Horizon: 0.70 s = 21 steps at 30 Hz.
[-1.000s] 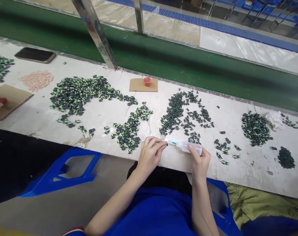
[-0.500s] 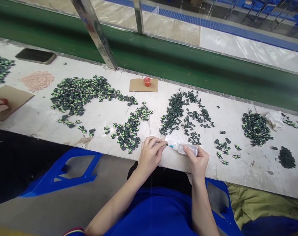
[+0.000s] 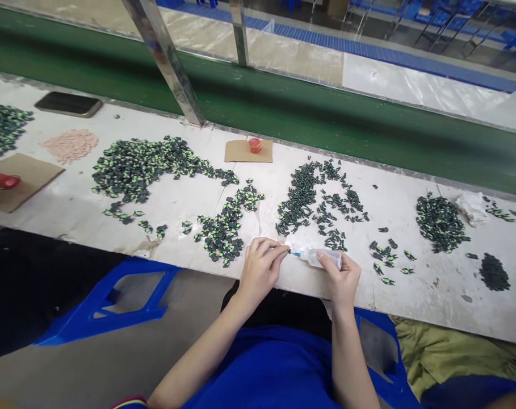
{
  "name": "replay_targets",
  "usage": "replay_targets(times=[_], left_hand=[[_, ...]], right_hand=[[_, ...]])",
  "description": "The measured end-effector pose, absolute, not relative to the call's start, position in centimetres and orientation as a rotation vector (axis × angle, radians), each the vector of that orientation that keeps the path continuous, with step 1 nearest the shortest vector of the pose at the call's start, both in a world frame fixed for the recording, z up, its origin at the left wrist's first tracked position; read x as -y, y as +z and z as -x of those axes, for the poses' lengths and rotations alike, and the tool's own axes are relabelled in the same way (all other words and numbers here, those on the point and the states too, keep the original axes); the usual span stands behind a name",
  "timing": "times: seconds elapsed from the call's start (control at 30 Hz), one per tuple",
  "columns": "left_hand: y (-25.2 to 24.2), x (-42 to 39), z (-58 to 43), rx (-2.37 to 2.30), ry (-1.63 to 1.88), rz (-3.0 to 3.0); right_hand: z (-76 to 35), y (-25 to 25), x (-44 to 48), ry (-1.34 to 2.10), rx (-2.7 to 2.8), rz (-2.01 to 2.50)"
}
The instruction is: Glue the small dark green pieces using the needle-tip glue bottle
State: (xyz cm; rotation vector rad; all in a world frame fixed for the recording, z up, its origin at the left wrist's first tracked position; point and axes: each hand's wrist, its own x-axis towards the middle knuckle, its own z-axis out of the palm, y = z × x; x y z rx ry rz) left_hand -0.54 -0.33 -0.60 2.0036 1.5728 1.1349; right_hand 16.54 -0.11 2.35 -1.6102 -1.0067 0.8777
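Observation:
My left hand [image 3: 260,264] pinches a small dark green plastic piece [image 3: 288,250] between thumb and fingertips, just over the table's front edge. In my right hand [image 3: 342,276] lies a translucent squeeze bottle [image 3: 321,258], tipped on its side, its blue needle nozzle pointing left at the piece. Nozzle and piece meet or nearly meet; I cannot tell which. Left of my hands is a heap of dark pieces with bright green marks [image 3: 223,233]. Beyond the bottle spreads a pile of plain dark green pieces [image 3: 302,190]. A few green-marked pieces [image 3: 385,255] lie to the right.
A red cup [image 3: 254,145] stands on cardboard [image 3: 236,152] at the back. A larger green-marked heap [image 3: 134,165], pink pieces [image 3: 72,145] and a phone [image 3: 68,104] are left. More dark heaps [image 3: 440,224] lie right. A metal post [image 3: 168,62] rises at the table's back edge.
The view has shifted slightly. At the far left, another person's hand has gone from sight, leaving a red object showing on the cardboard. My hands hold nearly the same pose.

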Motion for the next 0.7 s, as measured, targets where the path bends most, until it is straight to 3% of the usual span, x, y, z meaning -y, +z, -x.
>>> replay_targets(times=[0.23, 0.47, 0.7], left_hand=[[-0.2, 0.2, 0.9, -1.510, 1.125, -1.846], [0.5, 0.5, 1.8, -1.353, 1.316, -1.404], [0.7, 1.7, 2.3, -1.376, 1.401, -1.348]], right_hand=[[-17.2, 2.1, 0.3, 0.847, 0.783, 1.338], [-14.5, 1.5, -0.5, 0.884, 1.133, 1.368], [-12.4, 0.8, -1.2, 0.471, 1.529, 1.572]])
